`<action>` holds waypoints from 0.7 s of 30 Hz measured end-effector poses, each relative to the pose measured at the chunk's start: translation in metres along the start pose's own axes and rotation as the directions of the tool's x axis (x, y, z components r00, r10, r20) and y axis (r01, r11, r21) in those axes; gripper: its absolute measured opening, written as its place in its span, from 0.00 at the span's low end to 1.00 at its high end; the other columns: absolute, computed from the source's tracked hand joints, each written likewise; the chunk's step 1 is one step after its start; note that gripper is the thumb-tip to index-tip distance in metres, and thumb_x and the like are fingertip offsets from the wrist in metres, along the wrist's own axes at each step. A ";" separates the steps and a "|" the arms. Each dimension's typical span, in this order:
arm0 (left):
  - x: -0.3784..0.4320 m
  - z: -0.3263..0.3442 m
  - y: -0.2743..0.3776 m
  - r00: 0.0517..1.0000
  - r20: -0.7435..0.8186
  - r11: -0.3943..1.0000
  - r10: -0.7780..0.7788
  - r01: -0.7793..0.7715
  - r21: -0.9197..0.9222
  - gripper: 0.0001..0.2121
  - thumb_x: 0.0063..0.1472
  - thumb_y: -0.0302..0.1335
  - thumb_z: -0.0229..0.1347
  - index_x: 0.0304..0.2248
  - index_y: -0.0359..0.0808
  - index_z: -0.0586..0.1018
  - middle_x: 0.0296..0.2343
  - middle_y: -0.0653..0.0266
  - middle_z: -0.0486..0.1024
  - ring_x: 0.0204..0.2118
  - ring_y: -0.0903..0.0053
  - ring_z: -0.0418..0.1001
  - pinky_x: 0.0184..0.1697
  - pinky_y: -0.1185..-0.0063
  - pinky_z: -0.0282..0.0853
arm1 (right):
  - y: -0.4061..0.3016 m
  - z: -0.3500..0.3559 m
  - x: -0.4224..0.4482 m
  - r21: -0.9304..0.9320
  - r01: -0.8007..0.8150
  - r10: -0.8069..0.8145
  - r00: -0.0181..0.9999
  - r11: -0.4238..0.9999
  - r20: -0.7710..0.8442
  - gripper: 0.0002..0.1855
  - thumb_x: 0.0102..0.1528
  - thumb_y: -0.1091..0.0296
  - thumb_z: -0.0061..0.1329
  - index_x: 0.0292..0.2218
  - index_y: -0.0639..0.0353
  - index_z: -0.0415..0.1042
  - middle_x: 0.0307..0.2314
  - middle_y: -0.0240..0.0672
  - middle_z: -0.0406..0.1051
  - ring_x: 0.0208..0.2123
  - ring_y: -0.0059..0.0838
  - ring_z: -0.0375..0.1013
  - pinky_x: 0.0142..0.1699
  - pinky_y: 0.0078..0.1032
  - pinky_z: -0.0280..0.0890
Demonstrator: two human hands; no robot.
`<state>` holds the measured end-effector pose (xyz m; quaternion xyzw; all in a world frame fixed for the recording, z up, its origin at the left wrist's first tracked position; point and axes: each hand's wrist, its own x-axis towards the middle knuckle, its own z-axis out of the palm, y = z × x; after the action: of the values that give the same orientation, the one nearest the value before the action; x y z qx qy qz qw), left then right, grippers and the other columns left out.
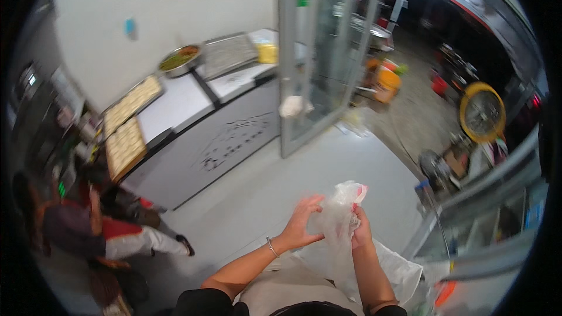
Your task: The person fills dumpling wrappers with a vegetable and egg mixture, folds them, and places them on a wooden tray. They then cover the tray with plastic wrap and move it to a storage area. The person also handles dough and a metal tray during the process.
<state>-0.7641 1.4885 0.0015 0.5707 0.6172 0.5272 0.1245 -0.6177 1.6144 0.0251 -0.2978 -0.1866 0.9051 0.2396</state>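
Observation:
My right hand (362, 229) grips a thin, translucent plastic bag (337, 217) in front of my body. Crumpled film rises above the fist, with a pinkish-red patch near its top. My left hand (300, 224) is just left of the bag, thumb and fingers spread in a curve; it appears to hold nothing. A metal bangle (272, 247) circles the left wrist. Below the hands, a white sheet-like plastic piece (395, 267) lies by my right forearm, partly hidden by it.
A counter (175, 107) bears trays of pale pieces (127, 145), a metal bowl of food (180, 60) and a metal tray (230, 55). A glass door (325, 74) stands ajar. At left sits a person (79, 232). Outside are a yellow bucket (386, 85) and a yellow-rimmed fan (482, 112).

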 end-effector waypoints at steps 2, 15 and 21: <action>-0.007 -0.009 -0.012 0.988 -0.103 0.993 -0.111 0.116 0.039 0.27 0.45 0.24 0.64 0.45 0.37 0.65 0.45 0.57 0.69 0.52 0.60 0.64 0.55 0.67 0.58 | -0.003 0.013 0.041 -0.023 -0.131 0.133 0.980 0.991 0.149 0.18 0.59 0.61 0.36 0.45 0.63 0.67 0.36 0.35 0.72 0.36 0.29 0.72 0.41 0.29 0.68; 0.030 -0.075 -0.048 0.560 -0.806 0.887 -0.191 0.451 0.103 0.20 0.48 0.22 0.60 0.41 0.35 0.67 0.41 0.56 0.67 0.42 0.66 0.71 0.46 0.72 0.69 | 0.019 0.167 0.239 -0.700 0.097 0.412 0.748 0.708 0.520 0.09 0.57 0.69 0.42 0.40 0.61 0.68 0.32 0.32 0.70 0.31 0.19 0.71 0.34 0.20 0.67; 0.036 -0.071 -0.102 0.259 -0.916 0.760 -0.305 0.646 -0.071 0.14 0.49 0.20 0.57 0.36 0.34 0.68 0.35 0.54 0.72 0.38 0.61 0.72 0.40 0.71 0.69 | 0.062 0.197 0.238 -0.497 0.855 0.510 0.366 0.146 0.778 0.09 0.46 0.70 0.52 0.32 0.59 0.68 0.27 0.37 0.69 0.31 0.36 0.71 0.36 0.28 0.65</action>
<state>-0.8881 1.5036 -0.0334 -0.0029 0.8049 0.5717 -0.1590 -0.9297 1.6554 0.0365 0.2085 -0.8495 0.4843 -0.0149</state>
